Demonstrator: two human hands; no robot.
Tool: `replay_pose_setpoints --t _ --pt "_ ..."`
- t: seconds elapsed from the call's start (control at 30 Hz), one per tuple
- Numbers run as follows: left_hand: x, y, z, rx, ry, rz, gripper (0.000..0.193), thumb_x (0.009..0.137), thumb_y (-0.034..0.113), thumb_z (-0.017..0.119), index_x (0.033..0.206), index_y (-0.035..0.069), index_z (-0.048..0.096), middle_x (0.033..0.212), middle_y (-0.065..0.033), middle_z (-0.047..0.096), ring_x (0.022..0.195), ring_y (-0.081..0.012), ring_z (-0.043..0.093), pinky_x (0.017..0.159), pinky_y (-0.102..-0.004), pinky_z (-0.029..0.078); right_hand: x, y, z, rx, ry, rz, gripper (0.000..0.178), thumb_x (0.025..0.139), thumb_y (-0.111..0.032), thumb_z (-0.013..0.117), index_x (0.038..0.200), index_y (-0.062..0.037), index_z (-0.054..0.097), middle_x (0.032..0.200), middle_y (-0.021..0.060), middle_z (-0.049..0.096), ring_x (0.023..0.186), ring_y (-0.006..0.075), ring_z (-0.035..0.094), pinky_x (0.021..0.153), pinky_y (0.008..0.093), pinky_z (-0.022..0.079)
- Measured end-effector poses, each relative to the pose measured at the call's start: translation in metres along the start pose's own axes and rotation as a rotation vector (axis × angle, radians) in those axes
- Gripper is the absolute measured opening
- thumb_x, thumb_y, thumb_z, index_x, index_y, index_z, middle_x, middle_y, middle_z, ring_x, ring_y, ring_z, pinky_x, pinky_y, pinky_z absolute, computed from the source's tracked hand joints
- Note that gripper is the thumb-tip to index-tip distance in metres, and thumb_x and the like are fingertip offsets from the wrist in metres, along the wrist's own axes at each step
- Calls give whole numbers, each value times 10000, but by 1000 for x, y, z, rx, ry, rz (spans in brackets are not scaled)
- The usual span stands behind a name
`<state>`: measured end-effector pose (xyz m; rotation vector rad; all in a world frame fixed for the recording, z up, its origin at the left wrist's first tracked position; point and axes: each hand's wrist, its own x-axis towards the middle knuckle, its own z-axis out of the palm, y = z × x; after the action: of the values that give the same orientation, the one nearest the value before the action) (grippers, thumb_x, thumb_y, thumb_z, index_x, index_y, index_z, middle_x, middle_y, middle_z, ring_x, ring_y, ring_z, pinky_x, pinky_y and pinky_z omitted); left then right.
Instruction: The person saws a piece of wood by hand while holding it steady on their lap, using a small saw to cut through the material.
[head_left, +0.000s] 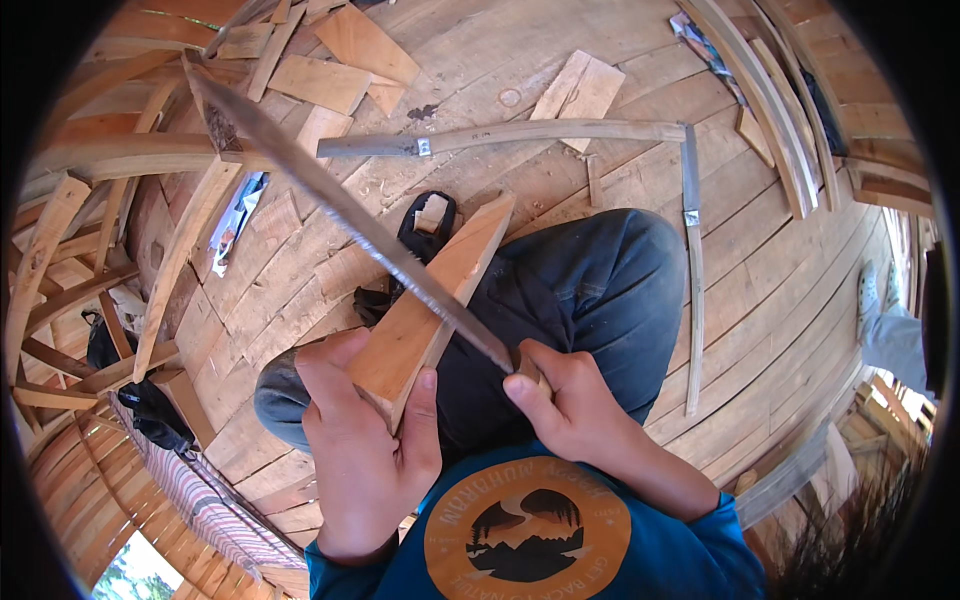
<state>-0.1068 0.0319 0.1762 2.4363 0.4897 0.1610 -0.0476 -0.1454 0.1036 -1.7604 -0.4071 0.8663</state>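
Note:
My left hand (365,450) is closed around the near end of a tapered wooden block (393,352), its thumb along the right side. The block slants up and away over my lap, its narrow far end to the right. In my right hand (575,405) is the handle of a machete (325,200), gripped with the thumb on top. The long blade runs diagonally toward the upper left and crosses over the middle of the block. I cannot tell whether blade and wood touch.
Two long wooden strips (560,130) meet at a corner beyond my knees. Offcuts (320,82) and shavings litter the plank floor (770,300). Curved timber framing (185,255) stands at the left, more long timbers (755,95) at the upper right. Another person's leg (895,338) shows at far right.

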Motion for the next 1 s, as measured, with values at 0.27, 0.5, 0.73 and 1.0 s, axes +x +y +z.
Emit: replay_pose_setpoints --t 0.27,0.5,0.73,1.0 --pt "1 2 -2 21 -18 -23 474 851 102 685 1171 -46 368 923 -268 579 799 -401 659 688 -405 503 2 4 -2 98 -12 110 418 975 -340 528 840 54 562 567 209 502 521 374 571 516 407 440" --pt "0 -8 -9 8 3 -107 469 854 115 685 1166 -45 373 907 -255 575 791 -361 645 715 -394 491 17 16 9 61 -44 -59 393 956 -318 562 787 36 529 548 202 498 524 382 581 499 403 445" --pt "-14 -23 -8 77 81 -162 448 861 118 679 1164 -44 391 932 -227 572 803 -312 601 749 -387 471 19 -6 24 63 -74 -59 435 945 -381 575 778 18 530 573 218 537 565 417 597 514 431 468" --pt "-25 -23 -5 -36 88 -168 444 863 105 671 1173 -46 391 956 -231 567 852 -309 604 782 -383 467 17 0 22 39 -107 -78 432 937 -388 581 793 18 551 553 213 537 565 415 600 516 439 478"
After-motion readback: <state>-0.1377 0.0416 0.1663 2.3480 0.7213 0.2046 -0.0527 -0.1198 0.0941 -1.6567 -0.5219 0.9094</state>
